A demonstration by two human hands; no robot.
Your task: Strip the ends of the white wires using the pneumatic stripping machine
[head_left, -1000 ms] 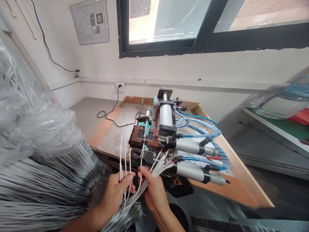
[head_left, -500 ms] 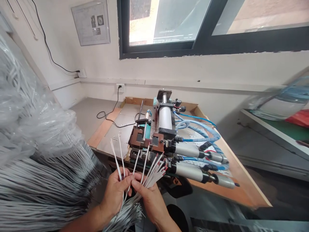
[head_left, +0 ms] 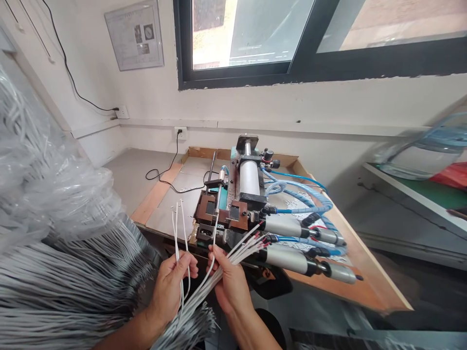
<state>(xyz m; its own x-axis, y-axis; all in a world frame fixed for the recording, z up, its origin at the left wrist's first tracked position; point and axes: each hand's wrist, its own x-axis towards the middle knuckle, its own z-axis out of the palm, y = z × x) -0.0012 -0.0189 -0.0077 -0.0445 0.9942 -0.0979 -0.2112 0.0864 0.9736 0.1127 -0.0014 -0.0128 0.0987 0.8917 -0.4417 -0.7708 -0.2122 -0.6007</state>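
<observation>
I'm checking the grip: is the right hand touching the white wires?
Touching. The head view shows the right hand closed around white wires, their ends fanning out.

White wires (head_left: 243, 253) with red tips (head_left: 265, 245), blue hoses (head_left: 327, 200).

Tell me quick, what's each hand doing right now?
Left hand: closed, holding a few white cables.
Right hand: closed, holding one white cable plus a red-tipped cable bundle.

I see a window (head_left: 310, 39) across the top, a notice (head_left: 134, 36) at upper left, and a shelf (head_left: 432, 192) bearing a clear container (head_left: 419, 158) at right.
</observation>
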